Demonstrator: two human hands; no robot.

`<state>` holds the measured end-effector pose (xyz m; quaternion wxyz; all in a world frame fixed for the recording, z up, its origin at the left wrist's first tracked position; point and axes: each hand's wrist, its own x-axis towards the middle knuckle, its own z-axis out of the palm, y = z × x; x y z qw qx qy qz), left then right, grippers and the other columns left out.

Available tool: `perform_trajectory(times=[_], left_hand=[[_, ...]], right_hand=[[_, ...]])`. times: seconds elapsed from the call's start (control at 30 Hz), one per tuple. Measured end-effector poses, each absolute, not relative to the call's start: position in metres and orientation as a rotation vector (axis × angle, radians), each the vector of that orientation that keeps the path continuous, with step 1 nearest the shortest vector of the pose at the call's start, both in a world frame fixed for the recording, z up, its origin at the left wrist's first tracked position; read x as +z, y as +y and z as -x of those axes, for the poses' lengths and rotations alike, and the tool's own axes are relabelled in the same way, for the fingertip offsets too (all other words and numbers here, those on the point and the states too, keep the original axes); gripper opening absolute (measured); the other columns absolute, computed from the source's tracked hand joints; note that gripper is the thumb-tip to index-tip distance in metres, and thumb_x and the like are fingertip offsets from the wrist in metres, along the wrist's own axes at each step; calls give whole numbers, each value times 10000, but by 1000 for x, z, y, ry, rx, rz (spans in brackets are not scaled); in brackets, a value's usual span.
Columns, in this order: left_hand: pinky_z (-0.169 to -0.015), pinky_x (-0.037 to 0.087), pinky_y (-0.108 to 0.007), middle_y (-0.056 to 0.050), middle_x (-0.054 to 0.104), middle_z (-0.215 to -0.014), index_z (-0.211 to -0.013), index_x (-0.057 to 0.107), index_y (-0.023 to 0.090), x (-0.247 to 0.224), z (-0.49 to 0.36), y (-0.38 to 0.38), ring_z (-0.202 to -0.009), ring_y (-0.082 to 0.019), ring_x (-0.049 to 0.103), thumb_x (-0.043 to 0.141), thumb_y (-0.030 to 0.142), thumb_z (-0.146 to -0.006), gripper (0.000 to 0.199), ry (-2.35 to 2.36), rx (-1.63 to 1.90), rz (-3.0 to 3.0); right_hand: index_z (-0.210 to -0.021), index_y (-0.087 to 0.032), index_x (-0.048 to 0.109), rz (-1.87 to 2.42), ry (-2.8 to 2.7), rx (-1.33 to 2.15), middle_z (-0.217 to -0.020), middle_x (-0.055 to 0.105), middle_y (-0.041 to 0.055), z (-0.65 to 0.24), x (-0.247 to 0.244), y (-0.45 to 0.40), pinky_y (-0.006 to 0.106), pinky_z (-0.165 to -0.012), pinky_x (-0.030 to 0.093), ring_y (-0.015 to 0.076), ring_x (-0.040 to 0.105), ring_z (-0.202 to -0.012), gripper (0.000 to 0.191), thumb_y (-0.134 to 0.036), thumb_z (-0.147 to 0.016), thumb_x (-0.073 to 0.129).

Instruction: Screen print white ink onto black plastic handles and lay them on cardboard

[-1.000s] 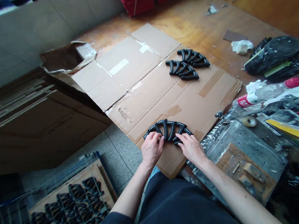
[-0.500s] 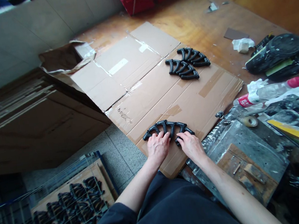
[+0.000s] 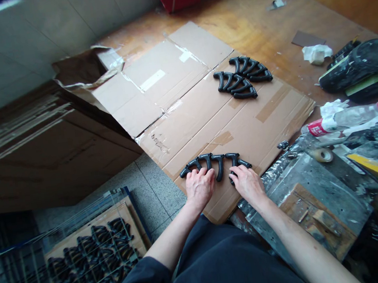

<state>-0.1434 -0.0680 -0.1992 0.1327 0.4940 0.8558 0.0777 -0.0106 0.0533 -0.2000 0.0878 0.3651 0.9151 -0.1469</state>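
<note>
Along the near edge of the flattened cardboard sheet (image 3: 245, 125), I have both hands on a fanned row of black curved plastic pieces (image 3: 214, 162). My left hand (image 3: 200, 188) lies open, its fingers resting on the left part of the row. My right hand (image 3: 247, 182) is also open, with its fingers over the right end. Neither hand shows a closed grip, and they hide part of the row, so I cannot give an exact count. Status: three groups are set out on the sheet. This near row is one, and two further fanned rows (image 3: 243, 79) lie close together toward the far right. Stock: at near left, a wire-sided crate (image 3: 137, 221) with a cardboard base holds many more black pieces (image 3: 93, 259) in rows; the wires obscure them, so I cannot count them. A stack of flattened cardboard (image 3: 45, 150) stands to the left of the sheet. To the right are a metal tray (image 3: 305, 187), a roll of tape (image 3: 323, 155) and a plastic bottle (image 3: 348, 117) with a red cap.
</note>
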Motion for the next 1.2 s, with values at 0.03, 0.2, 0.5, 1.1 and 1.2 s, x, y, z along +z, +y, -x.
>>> perform_trajectory(times=[0.03,0.2,0.5,1.1,1.2], left_hand=[[-749,303,-371,-63,657,-961,-1050,660,298,-200,143,-68,-857,-221,507,300,393,-977,380,2486,224,-1433],[-758,310,-376,-65,657,-978,-1070,660,299,-200,144,-68,-869,-222,508,310,388,-974,374,2474,213,-1416],[-772,320,-378,-62,647,-1011,-1117,634,308,-201,145,-68,-869,-225,506,333,406,-964,352,2456,190,-1438],[-766,306,-386,-71,643,-980,-1077,655,299,-202,145,-69,-859,-231,500,303,395,-970,380,2456,230,-1428],[-767,309,-387,-78,640,-970,-1053,664,289,-202,146,-68,-858,-233,495,311,396,-968,378,2444,238,-1428]], right_hand=[[-1165,-263,647,-1074,2727,-423,-1067,649,51,11,-199,53,291,-845,427,196,584,-913,282,-334,-955,472],[-1199,-280,631,-975,2736,-411,-1105,646,48,11,-198,56,291,-851,431,196,580,-930,302,-342,-959,459],[-1151,-262,603,-1070,2594,-291,-1019,613,88,34,-188,47,334,-667,477,236,659,-793,440,-577,-934,384],[-1050,-258,651,-1285,2490,-256,-1022,620,79,46,-185,55,369,-723,484,248,666,-817,333,-475,-902,446],[-1062,-262,650,-1335,2462,-250,-1028,623,79,46,-183,62,390,-740,484,265,663,-850,341,-478,-905,439]])
